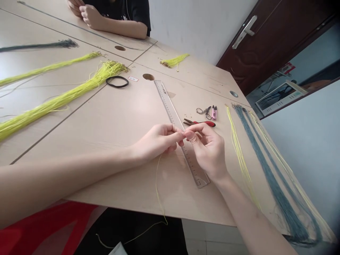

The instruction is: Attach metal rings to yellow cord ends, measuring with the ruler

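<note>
My left hand [156, 141] and my right hand [208, 147] meet fingertip to fingertip above a clear plastic ruler [170, 106] on the wooden table [106, 120]. Both pinch a thin yellow cord [158, 187] that hangs from the fingers down past the table's front edge. Whether a small piece sits between the fingertips is too small to tell. Red-handled pliers [200, 123] lie just beyond my right hand.
Small scissors [204, 111] and a pink clipper [214, 112] lie past the pliers. Bundles of yellow cord [61, 99] spread at the left, yellow and grey-blue cords [265, 166] at the right. A black hair band [117, 81] lies mid-table. Another person's hands [87, 14] rest at the far side.
</note>
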`<state>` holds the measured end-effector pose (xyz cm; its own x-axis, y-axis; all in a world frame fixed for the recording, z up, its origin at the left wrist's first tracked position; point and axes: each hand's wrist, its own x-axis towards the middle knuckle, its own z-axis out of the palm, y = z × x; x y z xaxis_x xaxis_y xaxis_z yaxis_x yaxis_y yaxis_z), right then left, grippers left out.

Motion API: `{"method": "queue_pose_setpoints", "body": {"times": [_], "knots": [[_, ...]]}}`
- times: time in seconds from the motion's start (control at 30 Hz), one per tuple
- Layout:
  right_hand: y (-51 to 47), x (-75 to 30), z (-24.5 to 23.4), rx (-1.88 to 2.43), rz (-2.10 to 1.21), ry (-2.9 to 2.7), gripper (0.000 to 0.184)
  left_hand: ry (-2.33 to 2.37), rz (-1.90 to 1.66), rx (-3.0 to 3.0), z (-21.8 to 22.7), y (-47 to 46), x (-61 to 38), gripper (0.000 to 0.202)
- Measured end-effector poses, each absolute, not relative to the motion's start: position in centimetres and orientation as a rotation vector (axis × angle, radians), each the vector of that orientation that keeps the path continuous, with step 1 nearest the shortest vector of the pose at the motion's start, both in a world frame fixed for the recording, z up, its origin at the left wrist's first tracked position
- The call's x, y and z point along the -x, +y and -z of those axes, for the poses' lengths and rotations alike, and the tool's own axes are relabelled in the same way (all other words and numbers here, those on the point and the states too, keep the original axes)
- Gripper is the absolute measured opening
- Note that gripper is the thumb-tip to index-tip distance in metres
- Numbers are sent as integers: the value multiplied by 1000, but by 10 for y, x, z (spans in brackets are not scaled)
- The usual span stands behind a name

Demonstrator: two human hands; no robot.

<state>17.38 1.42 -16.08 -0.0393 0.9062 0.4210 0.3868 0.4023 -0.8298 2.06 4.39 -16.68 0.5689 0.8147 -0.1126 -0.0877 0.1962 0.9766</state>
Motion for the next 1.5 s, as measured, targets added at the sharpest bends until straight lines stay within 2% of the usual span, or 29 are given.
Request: {"method": "queue_pose_setpoints", "body": {"times": [0.3,0.47,0.8,1.5], "knots": [[13,-173,160,1191,-578,-1599,10,843,-661,-1208,158,42,-17,30],[13,-171,159,1118,-553,-1564,6,758,-623,-1224,149,40,-13,19],[12,-172,159,1129,-547,-1504,7,676,-640,-1074,150,39,-15,12],[11,-171,157,1022,-672,-1517,3,677,-715,-1103,149,42,-13,14]]}}
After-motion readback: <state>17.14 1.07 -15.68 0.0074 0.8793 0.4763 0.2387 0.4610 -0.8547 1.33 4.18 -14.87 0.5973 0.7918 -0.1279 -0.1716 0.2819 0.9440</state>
